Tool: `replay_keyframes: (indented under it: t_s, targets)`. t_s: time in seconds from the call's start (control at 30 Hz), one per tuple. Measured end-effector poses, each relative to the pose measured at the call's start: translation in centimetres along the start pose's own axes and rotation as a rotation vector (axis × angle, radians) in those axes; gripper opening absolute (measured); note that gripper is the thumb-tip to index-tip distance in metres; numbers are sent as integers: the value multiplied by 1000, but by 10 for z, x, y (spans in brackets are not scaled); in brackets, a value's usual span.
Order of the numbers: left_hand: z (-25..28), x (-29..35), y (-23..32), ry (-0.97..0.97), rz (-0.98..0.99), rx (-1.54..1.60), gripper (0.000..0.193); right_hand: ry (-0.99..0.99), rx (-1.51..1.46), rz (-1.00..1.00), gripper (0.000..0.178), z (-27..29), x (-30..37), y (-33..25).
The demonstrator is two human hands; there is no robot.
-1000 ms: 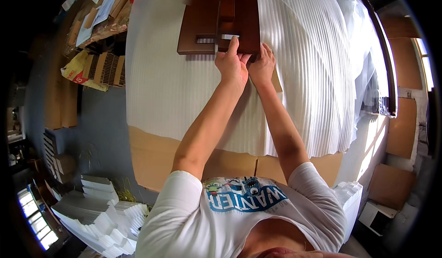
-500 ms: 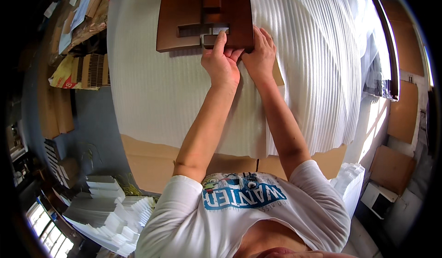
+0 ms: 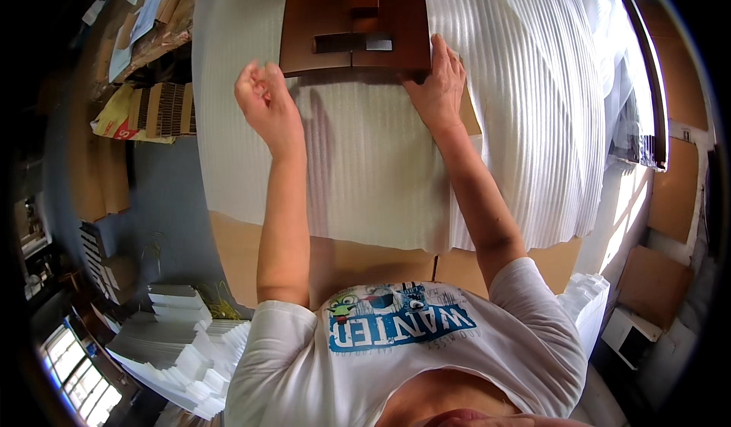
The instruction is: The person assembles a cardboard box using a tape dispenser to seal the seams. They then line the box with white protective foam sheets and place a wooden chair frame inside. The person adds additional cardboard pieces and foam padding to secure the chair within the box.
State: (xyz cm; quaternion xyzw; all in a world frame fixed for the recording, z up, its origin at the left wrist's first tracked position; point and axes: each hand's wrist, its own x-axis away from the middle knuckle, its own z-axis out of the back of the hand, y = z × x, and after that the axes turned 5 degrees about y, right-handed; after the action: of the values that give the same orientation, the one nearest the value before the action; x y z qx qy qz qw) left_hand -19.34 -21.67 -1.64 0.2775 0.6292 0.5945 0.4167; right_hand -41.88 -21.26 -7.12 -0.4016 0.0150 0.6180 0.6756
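A dark brown, glossy wooden panel (image 3: pixel 312 15) lies at the far middle, its far end cut off by the upper edge of the view. Near its front edge is a rectangular slot (image 3: pixel 335 43) with a pale patch at its right end, and a thin seam runs from the slot to the edge. My right hand (image 3: pixel 440 92) grips the panel's near right corner, fingers along the side and thumb by the front edge. By the near left corner, my left hand (image 3: pixel 268 107) is raised with loosely bent fingers, slightly blurred and holding nothing.
White ribbed foam sheeting (image 3: pixel 365 160) covers the work surface over brown cardboard (image 3: pixel 381 258). Stacked cardboard pieces (image 3: pixel 164 111) stand at the left. White foam pieces (image 3: pixel 198 358) are piled at lower left. Clear plastic film (image 3: pixel 620 69) hangs over the right side.
My left hand has let go of the small front piece beside the slot and moved left. That piece now lies flush with the edge. My right hand stays at the right corner.
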Motion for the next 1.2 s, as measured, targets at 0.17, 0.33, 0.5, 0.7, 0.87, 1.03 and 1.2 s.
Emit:
replay_keyframes:
  t_s: [0.17,0.33,0.5,0.7,0.87,1.03,1.2]
  targets:
    - [-22,-31,-23,-123,110,156,32,-1,-98,61,78,-5,4,-2]
    - [-29,-38,-52,-71,-46,-223,46,2,-81,52,59,-2,0,-2]
    - [-9,-47,-9,-330,-10,-404,44,-89,-98,5,56,1,-3,8]
    - [93,-68,-2,-131,-379,-287,42,-124,400,201,66,56,-42,126]
    - [334,-91,-101,148,-87,-270,33,-17,207,136,43,69,11,-136]
    - [529,-60,-219,-30,254,-496,30,-88,-283,37,26,15,178,-354]
    - [784,70,-329,-691,468,-948,30,-463,-202,81,31,-104,267,-476]
